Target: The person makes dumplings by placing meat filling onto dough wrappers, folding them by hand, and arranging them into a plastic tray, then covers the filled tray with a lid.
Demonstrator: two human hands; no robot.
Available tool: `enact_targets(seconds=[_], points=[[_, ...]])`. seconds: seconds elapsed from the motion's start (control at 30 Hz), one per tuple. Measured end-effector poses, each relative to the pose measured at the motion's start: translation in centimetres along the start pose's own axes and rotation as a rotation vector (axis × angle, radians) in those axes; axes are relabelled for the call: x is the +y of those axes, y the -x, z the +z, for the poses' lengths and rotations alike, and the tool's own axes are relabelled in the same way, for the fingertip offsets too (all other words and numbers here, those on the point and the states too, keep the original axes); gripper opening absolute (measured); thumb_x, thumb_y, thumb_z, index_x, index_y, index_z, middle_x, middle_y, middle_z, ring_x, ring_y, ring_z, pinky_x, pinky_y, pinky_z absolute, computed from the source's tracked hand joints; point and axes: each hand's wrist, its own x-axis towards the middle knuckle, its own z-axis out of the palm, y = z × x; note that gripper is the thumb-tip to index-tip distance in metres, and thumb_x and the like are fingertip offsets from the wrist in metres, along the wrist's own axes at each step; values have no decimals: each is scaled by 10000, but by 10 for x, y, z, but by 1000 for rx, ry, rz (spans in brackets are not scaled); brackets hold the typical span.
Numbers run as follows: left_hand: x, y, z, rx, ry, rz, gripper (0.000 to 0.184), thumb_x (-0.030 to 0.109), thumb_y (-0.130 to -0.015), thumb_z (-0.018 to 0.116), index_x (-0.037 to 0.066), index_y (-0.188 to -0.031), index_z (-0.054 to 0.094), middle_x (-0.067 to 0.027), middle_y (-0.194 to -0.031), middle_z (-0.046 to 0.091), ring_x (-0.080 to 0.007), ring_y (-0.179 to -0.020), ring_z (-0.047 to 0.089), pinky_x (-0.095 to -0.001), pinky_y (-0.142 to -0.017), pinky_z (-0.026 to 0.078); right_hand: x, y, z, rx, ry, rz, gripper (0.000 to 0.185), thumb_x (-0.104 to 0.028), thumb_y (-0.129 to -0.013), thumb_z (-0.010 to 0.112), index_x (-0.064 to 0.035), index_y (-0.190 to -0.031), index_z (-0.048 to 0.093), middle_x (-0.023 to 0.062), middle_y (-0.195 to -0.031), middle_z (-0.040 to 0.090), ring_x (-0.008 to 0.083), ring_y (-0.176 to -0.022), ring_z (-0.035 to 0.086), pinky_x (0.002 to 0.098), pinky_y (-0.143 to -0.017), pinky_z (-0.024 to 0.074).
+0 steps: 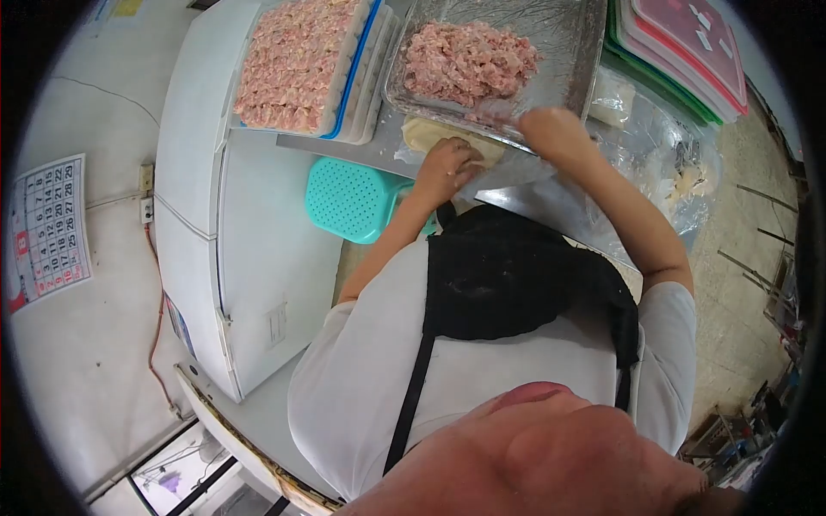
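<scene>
My left hand (449,170), fingers curled, is at a pale yellow dough wrapper (428,135) on the metal table, just below the tray. My right hand (555,136) is closed at the lower right edge of the metal tray (564,47); what its fingers hold, if anything, is hidden. A mound of pink minced meat (469,62) lies in the tray, with a smear of meat near its lower edge. To the left, rows of meat-filled pieces (297,64) fill a container on top of stacked trays.
A turquoise perforated basket or stool (351,199) stands below the table's left part. Clear plastic bags (654,163) lie at the right, near stacked coloured lids (688,43). A white cabinet (275,249) is on the left, beyond it a wall calendar (52,228).
</scene>
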Motion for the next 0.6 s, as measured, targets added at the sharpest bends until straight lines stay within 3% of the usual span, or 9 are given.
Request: enact_targets(seconds=[0.07,0.1,0.17,0.27,0.33,0.37,0.47,0.5,0.6], points=[[-10,4,-1,66,141,-70,219,189,-817,647,30,-966,662,-146,-923,644,-323,-903,596,-405,-795,475,-14,5,-23,-188,54,33,251,-222,-858,527,-40,-768,674,148,-771,664,333,-726,661,423,-657,531],[-14,6,-3,112,139,-34,211,186,-824,639,24,-958,663,-147,-927,646,-319,-909,599,-398,-791,476,-5,4,-34,-166,-5,97,211,-202,-821,547,-48,-751,674,144,-771,665,322,-718,662,419,-632,535],[-22,5,-12,211,131,48,201,181,-838,624,14,-940,667,-150,-934,649,-310,-919,604,-383,-784,477,18,-6,-34,-86,31,144,261,-237,-864,525,-47,-752,665,153,-725,645,331,-710,651,435,-646,521],[-13,-3,-31,240,238,-114,159,149,-816,643,6,-880,670,-155,-853,643,-330,-774,612,-372,-707,499,18,-6,-6,-108,115,126,289,-251,-881,521,-27,-767,663,165,-739,642,339,-724,644,440,-656,510],[-10,-13,-47,245,216,-148,169,145,-838,626,1,-917,664,-137,-876,657,-288,-784,632,-346,-729,502,-15,0,-5,-222,85,90,289,-256,-878,527,-25,-770,662,164,-750,642,339,-734,642,437,-653,508],[-11,-12,-52,245,209,-167,175,144,-848,618,-2,-935,660,-128,-887,663,-266,-789,641,-333,-741,504,-16,1,-19,-177,40,116,285,-254,-881,528,-28,-771,663,174,-761,641,342,-746,641,439,-663,508],[-34,-11,-59,333,794,-460,188,152,-878,597,20,-1001,647,-93,-920,672,-193,-855,642,-312,-771,502,-18,-24,-67,-312,-26,343,294,-258,-888,524,-25,-774,662,185,-781,643,349,-751,641,444,-687,509],[-38,-14,-63,312,884,-439,198,161,-887,587,28,-1024,642,-85,-935,669,-174,-870,633,-308,-776,500,-13,-29,-56,-122,-49,265,323,-279,-894,523,-16,-759,654,182,-785,646,354,-735,640,441,-681,513],[-48,-20,-75,199,1012,-383,226,179,-909,559,40,-1071,632,-77,-977,664,-143,-903,619,-302,-794,493,-20,-57,-11,-102,85,362,354,-316,-892,524,-20,-741,646,169,-794,653,347,-741,644,441,-651,513]])
